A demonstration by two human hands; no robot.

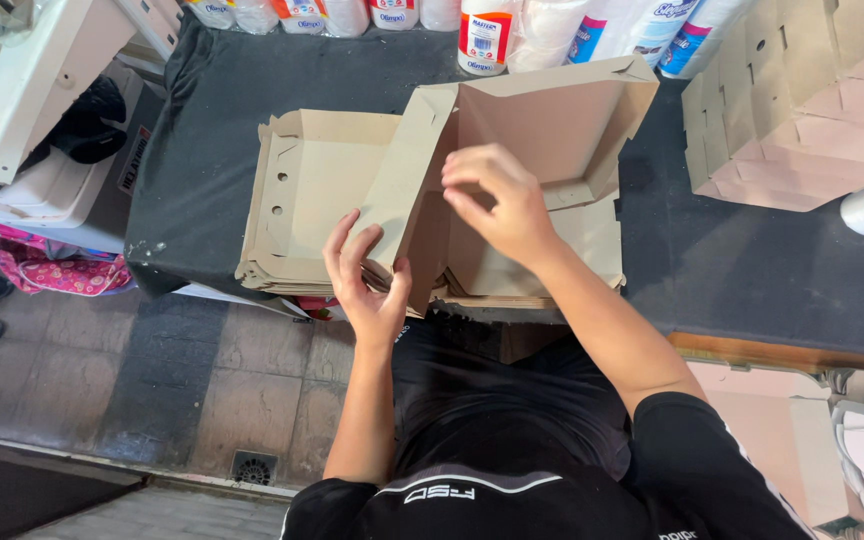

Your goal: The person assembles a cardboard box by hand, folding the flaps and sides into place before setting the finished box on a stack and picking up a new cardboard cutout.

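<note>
Nearest the camera, the left hand (367, 275) has its fingers clamped on the raised side flap of a half-folded cardboard box (542, 130). That box sits on a stack of flat blanks (317, 190) on the dark worktop (212, 120), its long axis running left to right and its open lid tilted away. Right hand (502, 205) rests on an inner fold, fingers curled and slightly apart.

Even, soft light; sharp focus

Head camera looking steeply down
It is sitting close above the hands (432, 250), facing forward over the table (202, 150), taking in floor (152, 400) below; no second view.
</note>
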